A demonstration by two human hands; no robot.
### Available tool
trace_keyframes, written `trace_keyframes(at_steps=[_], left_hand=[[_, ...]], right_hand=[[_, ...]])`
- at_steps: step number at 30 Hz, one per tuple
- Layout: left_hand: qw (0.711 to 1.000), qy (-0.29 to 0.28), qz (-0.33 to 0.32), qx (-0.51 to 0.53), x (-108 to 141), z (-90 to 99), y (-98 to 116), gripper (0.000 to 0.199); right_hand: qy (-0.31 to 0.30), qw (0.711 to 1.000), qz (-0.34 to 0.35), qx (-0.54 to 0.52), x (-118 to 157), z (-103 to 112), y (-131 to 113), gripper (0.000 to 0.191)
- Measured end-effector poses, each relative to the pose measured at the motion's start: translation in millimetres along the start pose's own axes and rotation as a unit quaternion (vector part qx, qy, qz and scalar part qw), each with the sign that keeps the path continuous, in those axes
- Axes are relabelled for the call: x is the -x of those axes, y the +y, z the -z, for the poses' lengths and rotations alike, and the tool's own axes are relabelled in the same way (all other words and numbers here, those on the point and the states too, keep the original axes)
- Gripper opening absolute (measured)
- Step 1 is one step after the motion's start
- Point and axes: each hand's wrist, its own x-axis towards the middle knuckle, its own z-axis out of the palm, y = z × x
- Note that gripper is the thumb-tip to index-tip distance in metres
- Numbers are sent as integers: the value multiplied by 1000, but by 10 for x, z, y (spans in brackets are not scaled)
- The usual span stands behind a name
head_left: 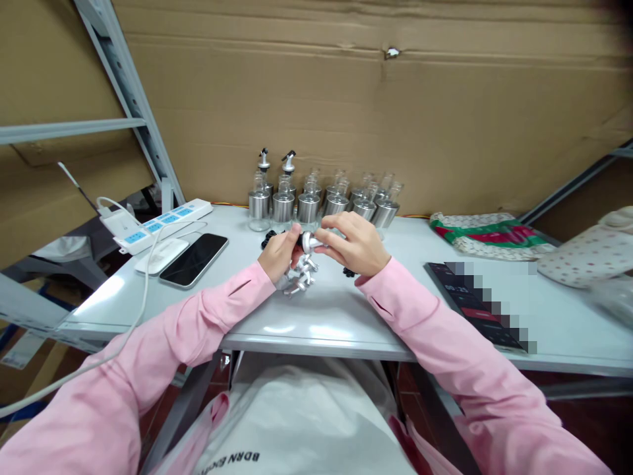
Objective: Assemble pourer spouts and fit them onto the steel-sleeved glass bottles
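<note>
My left hand [280, 254] is closed around the black end of a pourer spout [309, 243], held level above the table. At the spout's silver end, the fingers of my right hand [355, 244] are pinched on it. Several loose silver spout parts [301, 276] lie in a pile just below my hands. Small black parts [268, 239] sit behind my left hand, and more black parts [349, 272] are partly hidden under my right. Beyond them stand rows of glass bottles [308, 208] with metal sleeves; two at the back left carry pourers [288, 161].
On the left lie a phone [194, 260], a white charger [162, 256] with its cable, and a power strip [163, 224]. To the right are a dark tablet-like screen [467, 297], a patterned cloth [487, 234] and a dotted white item [588, 251]. Cardboard [316, 112] backs the table.
</note>
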Motion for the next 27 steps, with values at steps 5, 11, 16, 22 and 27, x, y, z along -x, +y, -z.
trace_keyframes(at_steps=[5, 11, 16, 22, 27], left_hand=[[998, -51, 12, 37, 11, -32, 7, 54], [990, -103, 47, 82, -17, -43, -5, 47], [979, -145, 37, 142, -49, -64, -93, 39], [982, -177, -44, 53, 43, -74, -7, 32], [960, -80, -201, -177, 18, 31, 36, 36]], right_hand=[[1, 1000, -1, 10, 94, -44, -18, 21], [7, 1000, 24, 16, 109, -34, -49, 26], [59, 996, 40, 59, 73, 24, -94, 22], [142, 986, -16, 85, 105, 50, -162, 39], [75, 970, -191, -130, 67, -11, -239, 51]])
